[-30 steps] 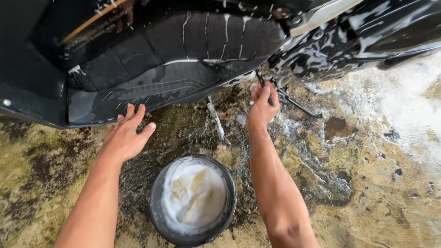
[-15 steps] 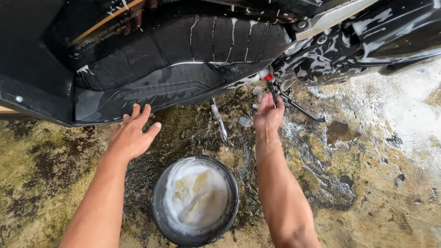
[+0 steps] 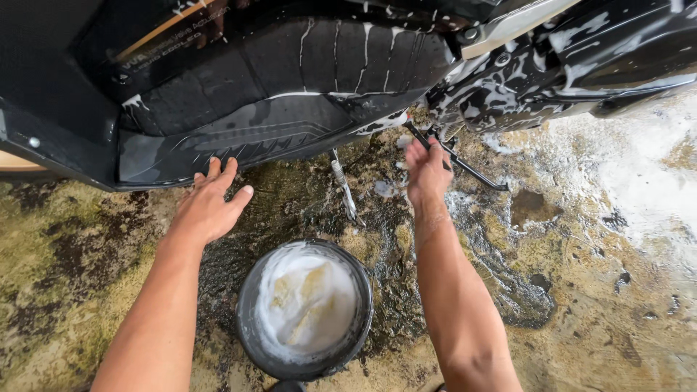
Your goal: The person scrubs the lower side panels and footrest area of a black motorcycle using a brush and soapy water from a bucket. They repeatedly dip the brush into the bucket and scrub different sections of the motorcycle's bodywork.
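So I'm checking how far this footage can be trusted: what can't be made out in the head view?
- Right hand: blurred; whether it grips the thin black stand lever or holds anything cannot be told.
- Bucket: foam hides its contents; the bottom edge cuts its base.
- Scooter: top and side edges cut it off.
- Left hand: the fingertips reach the footboard edge; contact unclear.

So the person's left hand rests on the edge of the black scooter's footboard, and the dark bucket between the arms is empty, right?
Not quite. The head view shows the bucket is full of white soapy foam, not empty. The rest holds: the left hand lies with its fingers on the edge of the black scooter's footboard, and the bucket stands between the arms.
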